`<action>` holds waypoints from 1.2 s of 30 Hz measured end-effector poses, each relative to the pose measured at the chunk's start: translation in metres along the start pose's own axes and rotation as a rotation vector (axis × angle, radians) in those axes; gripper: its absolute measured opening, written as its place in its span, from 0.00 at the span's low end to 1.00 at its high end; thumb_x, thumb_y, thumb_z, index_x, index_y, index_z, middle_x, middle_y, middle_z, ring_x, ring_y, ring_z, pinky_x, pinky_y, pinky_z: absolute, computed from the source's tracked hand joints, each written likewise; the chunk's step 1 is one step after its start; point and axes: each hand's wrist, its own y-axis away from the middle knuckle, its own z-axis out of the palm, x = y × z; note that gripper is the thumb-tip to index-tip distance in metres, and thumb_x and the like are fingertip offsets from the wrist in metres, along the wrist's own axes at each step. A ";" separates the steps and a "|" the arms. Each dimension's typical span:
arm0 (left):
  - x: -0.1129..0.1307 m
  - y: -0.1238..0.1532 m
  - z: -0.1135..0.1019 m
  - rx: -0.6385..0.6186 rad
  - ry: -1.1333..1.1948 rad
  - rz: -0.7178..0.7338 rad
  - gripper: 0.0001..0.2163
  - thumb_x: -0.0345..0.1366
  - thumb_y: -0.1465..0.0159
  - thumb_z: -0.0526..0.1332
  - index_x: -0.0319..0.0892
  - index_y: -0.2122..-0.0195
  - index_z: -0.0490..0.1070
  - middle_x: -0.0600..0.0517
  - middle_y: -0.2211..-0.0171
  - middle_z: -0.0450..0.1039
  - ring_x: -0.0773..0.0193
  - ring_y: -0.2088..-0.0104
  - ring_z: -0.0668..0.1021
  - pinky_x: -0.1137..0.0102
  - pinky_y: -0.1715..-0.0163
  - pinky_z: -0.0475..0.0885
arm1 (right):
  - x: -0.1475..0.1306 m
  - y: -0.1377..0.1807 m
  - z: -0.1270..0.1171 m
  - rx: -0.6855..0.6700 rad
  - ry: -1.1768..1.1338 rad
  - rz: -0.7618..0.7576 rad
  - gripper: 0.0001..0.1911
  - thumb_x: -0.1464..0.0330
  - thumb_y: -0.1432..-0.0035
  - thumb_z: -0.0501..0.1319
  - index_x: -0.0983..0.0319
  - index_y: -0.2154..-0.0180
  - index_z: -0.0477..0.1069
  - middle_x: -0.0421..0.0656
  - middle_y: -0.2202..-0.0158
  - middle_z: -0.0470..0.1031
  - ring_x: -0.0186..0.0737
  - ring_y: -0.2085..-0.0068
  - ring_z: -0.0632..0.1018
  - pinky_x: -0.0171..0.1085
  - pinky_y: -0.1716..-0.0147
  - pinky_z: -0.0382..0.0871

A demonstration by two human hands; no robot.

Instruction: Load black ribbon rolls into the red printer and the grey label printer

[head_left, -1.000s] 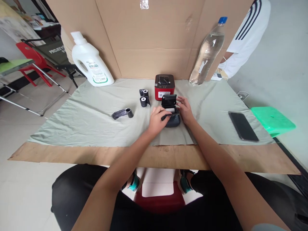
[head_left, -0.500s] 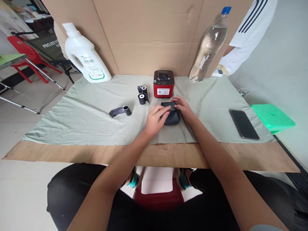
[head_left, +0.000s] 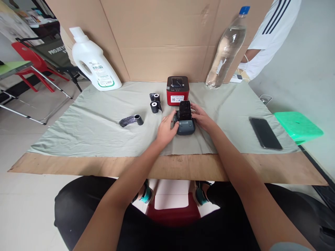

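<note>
The left hand [head_left: 165, 129], fingers spread, touches the dark device [head_left: 186, 128] between both hands; whether the right hand [head_left: 202, 118] pinches cannot be told. Uneven pressure could skid it, bending the black strip [head_left: 185, 109] against the red box [head_left: 178, 92] just beyond.

Dark slate-grey rounded plastic device [head_left: 186, 128], red-and-black boxy device [head_left: 178, 96], and white fabric sleeve [head_left: 281, 26] with three dark stripes.

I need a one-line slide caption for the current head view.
Left hand and right hand flank a dark portable printer, black strip sticking up, near a red-cased printer.
</note>
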 end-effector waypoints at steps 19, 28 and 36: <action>-0.025 -0.034 0.008 -0.063 0.535 -0.224 0.21 0.32 0.34 0.65 0.43 0.40 0.71 0.43 0.39 0.77 0.52 0.33 0.74 0.55 0.33 0.70 | 0.001 -0.004 -0.006 -0.002 0.014 0.003 0.42 0.64 0.56 0.73 0.48 0.38 0.68 0.41 0.30 0.62 0.56 0.37 0.74 0.60 0.31 0.64; -0.025 -0.030 0.009 -0.032 0.386 -0.167 0.18 0.34 0.32 0.64 0.45 0.41 0.76 0.46 0.38 0.77 0.51 0.35 0.75 0.55 0.34 0.71 | -0.001 0.001 0.005 0.001 -0.012 -0.013 0.31 0.62 0.54 0.71 0.51 0.46 0.72 0.41 0.39 0.75 0.55 0.33 0.70 0.60 0.27 0.56; -0.023 -0.029 0.008 -0.031 0.352 -0.144 0.20 0.34 0.33 0.65 0.43 0.40 0.75 0.45 0.36 0.75 0.49 0.36 0.76 0.54 0.36 0.72 | 0.002 -0.002 0.004 -0.003 -0.071 -0.009 0.26 0.63 0.52 0.72 0.53 0.50 0.75 0.41 0.42 0.78 0.54 0.34 0.72 0.59 0.26 0.55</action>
